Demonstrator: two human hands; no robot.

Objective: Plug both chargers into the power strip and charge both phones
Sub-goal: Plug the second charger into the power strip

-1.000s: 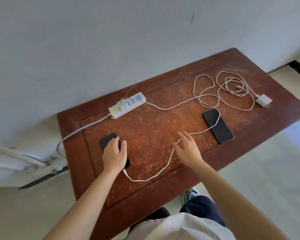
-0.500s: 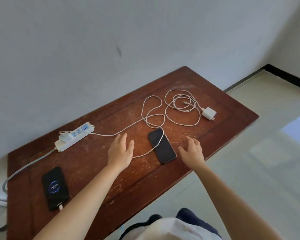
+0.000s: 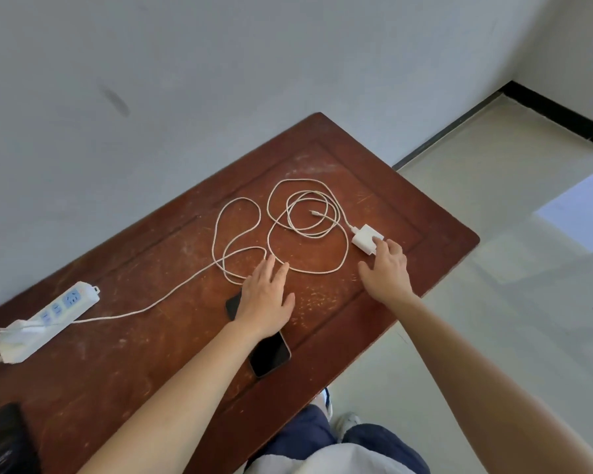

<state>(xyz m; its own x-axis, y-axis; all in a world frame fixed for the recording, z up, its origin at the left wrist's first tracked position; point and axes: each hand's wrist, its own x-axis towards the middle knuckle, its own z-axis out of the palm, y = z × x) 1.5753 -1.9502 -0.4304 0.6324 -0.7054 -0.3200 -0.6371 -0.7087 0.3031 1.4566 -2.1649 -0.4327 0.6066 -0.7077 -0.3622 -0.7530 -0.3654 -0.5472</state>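
A white charger block (image 3: pixel 365 238) lies at the right of the brown table (image 3: pixel 151 364), its coiled white cable (image 3: pixel 305 227) spread beside it. My right hand (image 3: pixel 386 271) is open with fingertips touching the block. My left hand (image 3: pixel 267 295) hovers open over the top of a black phone (image 3: pixel 271 355) with a dark screen. The white power strip (image 3: pixel 48 319) lies at the left with one charger plugged in; a long white cable (image 3: pixel 172 292) runs from it toward the coils. A second black phone (image 3: pixel 0 439) shows at the bottom left corner.
A pale wall runs along the table's far edge. Light floor tiles (image 3: pixel 493 234) with a dark baseboard lie to the right. My legs and shoes (image 3: pixel 343 422) are below the table's near edge.
The view has swung right along the table. My right hand has reached forward onto the charger block, and my left hand has moved over the phone's top end.
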